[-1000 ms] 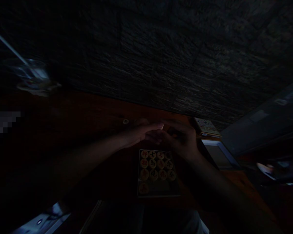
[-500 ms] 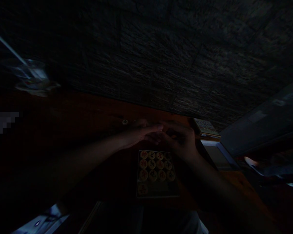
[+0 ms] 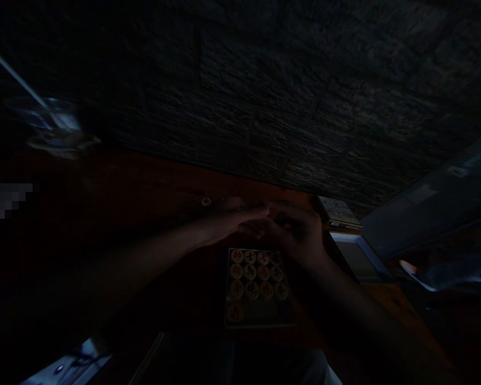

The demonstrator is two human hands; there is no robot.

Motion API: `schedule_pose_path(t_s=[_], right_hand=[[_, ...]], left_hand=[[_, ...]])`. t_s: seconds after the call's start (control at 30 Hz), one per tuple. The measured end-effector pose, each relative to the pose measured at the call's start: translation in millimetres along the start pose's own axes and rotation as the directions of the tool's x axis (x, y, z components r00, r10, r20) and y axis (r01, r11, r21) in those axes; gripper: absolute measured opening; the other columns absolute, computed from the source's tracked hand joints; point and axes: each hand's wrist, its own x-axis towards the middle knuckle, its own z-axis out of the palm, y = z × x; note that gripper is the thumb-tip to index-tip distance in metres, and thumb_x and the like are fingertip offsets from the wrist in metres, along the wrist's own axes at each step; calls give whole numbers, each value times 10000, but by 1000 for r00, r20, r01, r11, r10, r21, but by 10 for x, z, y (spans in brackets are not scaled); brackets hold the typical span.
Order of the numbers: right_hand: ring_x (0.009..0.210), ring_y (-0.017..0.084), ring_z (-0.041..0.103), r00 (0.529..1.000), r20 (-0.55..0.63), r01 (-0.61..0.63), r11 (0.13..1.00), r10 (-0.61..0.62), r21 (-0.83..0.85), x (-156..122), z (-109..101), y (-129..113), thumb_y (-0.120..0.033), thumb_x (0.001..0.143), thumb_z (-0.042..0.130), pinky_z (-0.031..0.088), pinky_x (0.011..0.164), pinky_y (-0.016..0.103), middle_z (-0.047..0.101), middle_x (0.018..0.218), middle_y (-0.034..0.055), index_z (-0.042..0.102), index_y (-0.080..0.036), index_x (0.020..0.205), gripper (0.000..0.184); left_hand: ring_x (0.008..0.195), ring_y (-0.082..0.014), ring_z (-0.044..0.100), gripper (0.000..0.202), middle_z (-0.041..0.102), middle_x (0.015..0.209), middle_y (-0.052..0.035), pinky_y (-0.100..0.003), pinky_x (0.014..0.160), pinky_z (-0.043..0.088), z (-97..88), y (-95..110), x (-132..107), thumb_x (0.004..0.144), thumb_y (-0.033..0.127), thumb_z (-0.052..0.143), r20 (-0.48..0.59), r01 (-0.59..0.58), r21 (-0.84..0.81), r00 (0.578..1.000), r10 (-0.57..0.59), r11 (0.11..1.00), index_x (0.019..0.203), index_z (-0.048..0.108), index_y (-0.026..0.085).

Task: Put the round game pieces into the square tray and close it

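In dim light, my left hand (image 3: pixel 240 218) and my right hand (image 3: pixel 299 230) meet over the table, fingertips touching. The left has its thumb stretched toward the right, its other fingers curled beneath. My right thumb and forefinger close together at the left thumb's tip; whatever lies between is too dark to make out. Just below the hands sits a shallow square box (image 3: pixel 260 325) with several round Chinese chess pieces (image 3: pixel 249 272) in rows, marked in red or black characters. One piece (image 3: pixel 235 313) lies alone in the nearest row. A loose chess piece (image 3: pixel 206 201) rests beyond my left wrist.
A stone-block wall (image 3: pixel 240 91) rises behind the reddish wooden table (image 3: pixel 152 176). At the far left stands a clear cup (image 3: pixel 58 120) with a straw. To the right are a printed box (image 3: pixel 339 210) and a pale-rimmed open tray (image 3: pixel 355 254).
Both hands keep nearly the same pose, fingertips together. The view has shifted very slightly; the box and its pieces look unchanged.
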Motion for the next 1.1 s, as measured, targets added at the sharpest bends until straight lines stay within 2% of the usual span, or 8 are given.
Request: schedule_pose_path(t_s=[0.13, 0.3, 0.47, 0.7, 0.83, 1.0, 1.1], right_hand=[[617, 114, 674, 1000, 6, -8, 1000, 8, 16, 4, 5, -3, -165, 871, 796, 535, 544, 232, 841, 1013, 33, 810, -259, 1223, 364], [558, 112, 651, 998, -9, -58, 998, 58, -1, 0, 12, -4, -198, 871, 807, 504, 503, 218, 821, 838, 13, 819, -226, 1169, 299], [649, 132, 695, 999, -22, -26, 1000, 25, -13, 4, 9, -15, -228, 869, 830, 544, 557, 241, 841, 997, 49, 826, -242, 1140, 271], [571, 117, 661, 999, -12, -39, 999, 38, -24, -8, 10, -5, -215, 877, 806, 523, 520, 234, 843, 904, 31, 818, -229, 1198, 322], [591, 122, 682, 1000, 2, -28, 1000, 28, 3, 0, 2, -19, -200, 879, 800, 526, 526, 237, 850, 953, 37, 818, -235, 1203, 326], [737, 161, 744, 1000, -4, 8, 1000, -8, 8, 26, 0, -47, -216, 884, 819, 569, 600, 263, 845, 1050, 66, 823, -241, 1181, 298], [683, 143, 715, 1000, 1, 2, 1000, -2, -5, 19, 2, -28, -210, 886, 812, 560, 573, 257, 841, 1059, 57, 817, -254, 1191, 309]], left_hand=[[762, -169, 758, 321, 808, 876, -106, -300, 729, 619, 27, 32, -6, 806, 388, 908, -10, -7, 8, 1000, 7, 1000, 921, 811, 105], [752, -175, 761, 333, 807, 873, -99, -307, 717, 625, 24, 29, -1, 768, 364, 934, -18, -1, -10, 1000, 1, 1000, 929, 804, 103], [741, -187, 766, 411, 800, 831, -105, -331, 731, 638, 11, 3, 4, 789, 481, 910, -24, 10, -12, 1000, -10, 1000, 908, 798, 103], [729, -157, 748, 312, 801, 848, -98, -287, 705, 612, 32, 25, -5, 833, 390, 886, -25, -29, 15, 999, 29, 999, 914, 801, 101], [725, -164, 756, 328, 803, 836, -92, -289, 705, 619, 27, 24, -2, 786, 383, 923, -49, -18, -9, 999, 17, 1000, 908, 802, 103], [747, -187, 763, 403, 806, 834, -112, -312, 717, 629, 28, 26, -7, 776, 467, 924, -34, 17, -24, 999, -18, 1000, 895, 799, 102], [754, -180, 757, 354, 810, 868, -112, -307, 716, 617, 39, 37, -11, 794, 416, 917, -23, 0, -22, 1000, -1, 1000, 920, 797, 107]])
